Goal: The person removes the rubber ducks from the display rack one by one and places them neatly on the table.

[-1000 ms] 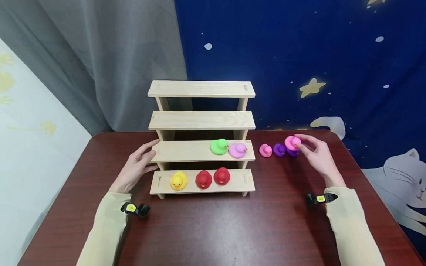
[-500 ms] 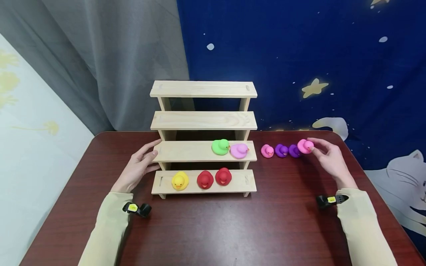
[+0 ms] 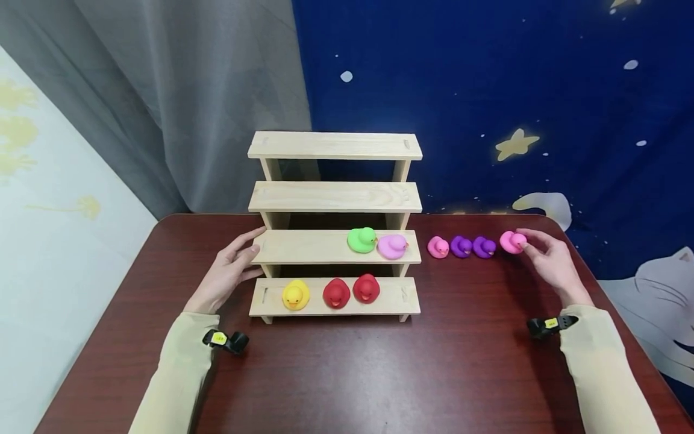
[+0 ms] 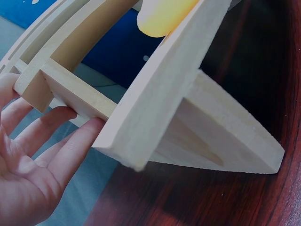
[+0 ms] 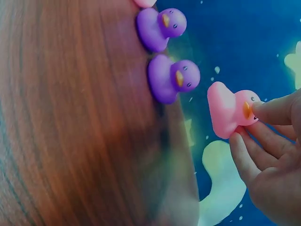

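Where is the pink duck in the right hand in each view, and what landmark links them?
Head: right of centre, the pink duck pinched in the right hand, right of the nearest purple duck.
Left wrist: not in it.
Right wrist: right of centre, the pink duck, below and right of that purple duck.
Shared landmark: the tabletop, in all three.

Near the far edge of your worktop [image 3: 347, 374] sits the stand [image 3: 333, 196], three ducks [image 3: 337, 293] on its bottom step [image 3: 391, 301], two ducks [image 3: 361, 240] on the next step's [image 3: 303, 246] right half. Right of it run three other ducks [image 3: 461, 246], then one duck [image 3: 511, 242] in your right hand [image 3: 554, 265].
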The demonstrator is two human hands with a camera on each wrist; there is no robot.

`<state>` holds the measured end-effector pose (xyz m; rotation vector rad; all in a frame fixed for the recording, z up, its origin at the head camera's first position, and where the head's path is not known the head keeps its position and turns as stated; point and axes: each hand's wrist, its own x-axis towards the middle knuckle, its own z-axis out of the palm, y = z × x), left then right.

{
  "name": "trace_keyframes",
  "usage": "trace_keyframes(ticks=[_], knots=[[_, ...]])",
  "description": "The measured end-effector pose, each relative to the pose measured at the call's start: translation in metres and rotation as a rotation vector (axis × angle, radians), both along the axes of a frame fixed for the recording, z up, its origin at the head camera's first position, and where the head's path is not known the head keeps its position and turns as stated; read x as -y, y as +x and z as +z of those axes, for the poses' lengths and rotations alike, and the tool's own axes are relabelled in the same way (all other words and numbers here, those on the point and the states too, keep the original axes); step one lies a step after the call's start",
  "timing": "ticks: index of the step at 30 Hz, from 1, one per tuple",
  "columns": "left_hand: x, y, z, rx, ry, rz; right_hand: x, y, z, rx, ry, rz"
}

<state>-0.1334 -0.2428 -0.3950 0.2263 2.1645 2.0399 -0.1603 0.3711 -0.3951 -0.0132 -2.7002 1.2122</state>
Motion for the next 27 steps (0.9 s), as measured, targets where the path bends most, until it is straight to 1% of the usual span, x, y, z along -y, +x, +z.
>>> trace_keyframes(ticks=[4, 9, 11, 13, 18, 22, 27], knots=[[-0.001, 0.000, 0.000, 0.004, 0.005, -0.002, -0.003, -0.002, -0.009, -0.001, -0.010, -0.007], [-0.001, 0.000, 0.000, 0.006, -0.015, 0.000, -0.007, -0.008, -0.020, -0.001, -0.137, 0.005], [-0.001, 0.001, 0.001, 0.009, -0.019, 0.003, -0.008, -0.009, -0.023, 0.002, -0.170, 0.009], [-0.002, 0.001, 0.001, 0.013, -0.022, 0.005, -0.009, -0.011, -0.026, 0.004, -0.157, 0.012], [-0.004, 0.001, 0.002, 0.022, -0.022, 0.005, -0.009, -0.012, -0.035, 0.034, -0.077, 0.007], [-0.003, 0.001, 0.002, 0.028, -0.031, 0.010, -0.009, -0.012, -0.039, 0.036, -0.070, -0.002], [-0.002, 0.001, 0.002, 0.031, -0.025, 0.019, -0.008, -0.012, -0.040, 0.040, -0.089, 0.012]])
